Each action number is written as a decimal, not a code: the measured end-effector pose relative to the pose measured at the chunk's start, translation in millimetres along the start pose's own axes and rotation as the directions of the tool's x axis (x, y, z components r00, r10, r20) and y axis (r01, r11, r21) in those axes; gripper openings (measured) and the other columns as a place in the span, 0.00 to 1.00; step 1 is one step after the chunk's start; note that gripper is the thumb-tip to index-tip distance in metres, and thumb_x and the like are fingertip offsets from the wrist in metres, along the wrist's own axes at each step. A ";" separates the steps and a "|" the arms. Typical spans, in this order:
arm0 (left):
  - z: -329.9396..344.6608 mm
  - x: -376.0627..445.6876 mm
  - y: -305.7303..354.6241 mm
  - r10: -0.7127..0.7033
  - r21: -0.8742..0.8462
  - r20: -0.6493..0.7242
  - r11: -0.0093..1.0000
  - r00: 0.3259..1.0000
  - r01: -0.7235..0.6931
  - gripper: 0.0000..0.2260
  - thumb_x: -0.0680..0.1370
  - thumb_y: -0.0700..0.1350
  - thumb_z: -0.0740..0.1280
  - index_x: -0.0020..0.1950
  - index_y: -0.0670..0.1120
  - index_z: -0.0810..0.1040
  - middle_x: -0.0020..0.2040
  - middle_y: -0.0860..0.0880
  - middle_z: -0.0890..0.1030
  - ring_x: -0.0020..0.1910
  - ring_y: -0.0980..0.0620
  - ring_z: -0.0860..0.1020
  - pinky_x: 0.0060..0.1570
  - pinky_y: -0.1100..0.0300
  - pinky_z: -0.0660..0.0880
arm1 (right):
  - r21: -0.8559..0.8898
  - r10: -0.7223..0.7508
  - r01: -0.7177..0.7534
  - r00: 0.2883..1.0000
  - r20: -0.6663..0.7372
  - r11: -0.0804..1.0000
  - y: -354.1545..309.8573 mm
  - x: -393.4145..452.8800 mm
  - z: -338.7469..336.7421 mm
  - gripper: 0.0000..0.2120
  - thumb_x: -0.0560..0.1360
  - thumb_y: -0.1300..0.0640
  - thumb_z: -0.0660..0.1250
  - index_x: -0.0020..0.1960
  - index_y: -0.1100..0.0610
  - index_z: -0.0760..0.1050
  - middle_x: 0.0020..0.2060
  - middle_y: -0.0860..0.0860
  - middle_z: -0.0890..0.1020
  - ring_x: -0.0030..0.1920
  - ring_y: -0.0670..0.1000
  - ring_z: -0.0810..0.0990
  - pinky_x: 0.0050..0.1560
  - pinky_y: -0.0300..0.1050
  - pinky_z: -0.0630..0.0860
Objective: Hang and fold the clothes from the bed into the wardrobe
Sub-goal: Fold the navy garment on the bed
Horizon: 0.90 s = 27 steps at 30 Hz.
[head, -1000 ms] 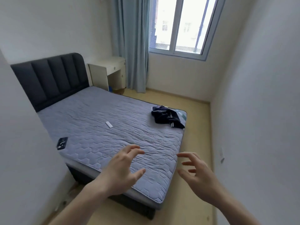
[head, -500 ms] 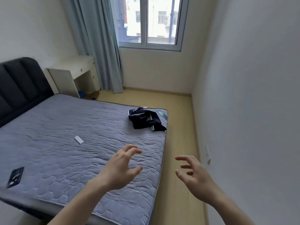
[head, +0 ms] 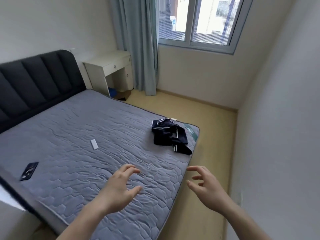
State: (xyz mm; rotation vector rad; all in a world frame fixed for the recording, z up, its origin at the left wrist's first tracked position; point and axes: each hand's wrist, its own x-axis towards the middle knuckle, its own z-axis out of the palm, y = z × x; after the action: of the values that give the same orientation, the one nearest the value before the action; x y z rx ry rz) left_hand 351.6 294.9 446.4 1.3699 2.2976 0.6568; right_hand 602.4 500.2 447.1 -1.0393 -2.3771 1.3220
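Clothes [head: 170, 134]: one dark heap at the bed's [head: 103, 122] two-o'clock corner, beside a green label [head: 191, 131], writing unreadable. Left hand [head: 117, 189] and right hand [head: 206, 187] hover empty, fingers spread.

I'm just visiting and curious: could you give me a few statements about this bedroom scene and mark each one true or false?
1. A dark garment lies crumpled near the far corner of the bed. True.
2. The left hand is gripping the garment. False: it is held out over the mattress with nothing in it.
3. A small white remote lies on the mattress. True.
4. The right hand holds a phone. False: it holds nothing; the dark phone lies near the bed's left edge.
5. The curtain covers the whole window. False: it hangs drawn to the window's left.
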 end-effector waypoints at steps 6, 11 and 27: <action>15.6 89.6 -18.6 -0.086 -0.035 -0.009 0.996 0.996 0.085 0.19 0.76 0.57 0.71 0.66 0.59 0.74 0.66 0.64 0.69 0.66 0.62 0.71 0.66 0.64 0.67 | -0.008 0.019 -0.018 0.996 0.082 1.000 30.0 100.2 -17.6 0.14 0.78 0.48 0.71 0.59 0.33 0.72 0.59 0.32 0.72 0.59 0.36 0.76 0.51 0.33 0.74; 32.1 183.0 -32.9 -0.123 -0.074 0.027 0.989 0.992 0.125 0.18 0.76 0.57 0.71 0.66 0.59 0.74 0.65 0.64 0.69 0.66 0.61 0.71 0.66 0.65 0.67 | -0.055 0.078 -0.072 0.992 0.096 0.996 54.0 176.2 -40.9 0.14 0.78 0.49 0.70 0.58 0.34 0.72 0.59 0.32 0.73 0.58 0.35 0.76 0.48 0.32 0.75; 79.6 399.4 -40.3 -0.273 -0.107 0.106 0.953 0.956 0.284 0.20 0.76 0.58 0.69 0.67 0.58 0.75 0.66 0.64 0.68 0.66 0.60 0.71 0.68 0.61 0.67 | -0.108 0.219 -0.195 0.928 0.303 0.975 148.9 413.7 -67.3 0.12 0.79 0.48 0.69 0.58 0.36 0.72 0.59 0.35 0.73 0.58 0.37 0.75 0.52 0.35 0.75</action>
State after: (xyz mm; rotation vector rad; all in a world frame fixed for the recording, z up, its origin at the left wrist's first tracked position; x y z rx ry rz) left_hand 186.7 648.8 323.9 0.9749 2.2788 0.6184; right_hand 407.9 875.6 308.8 -1.2102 -2.6226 1.5863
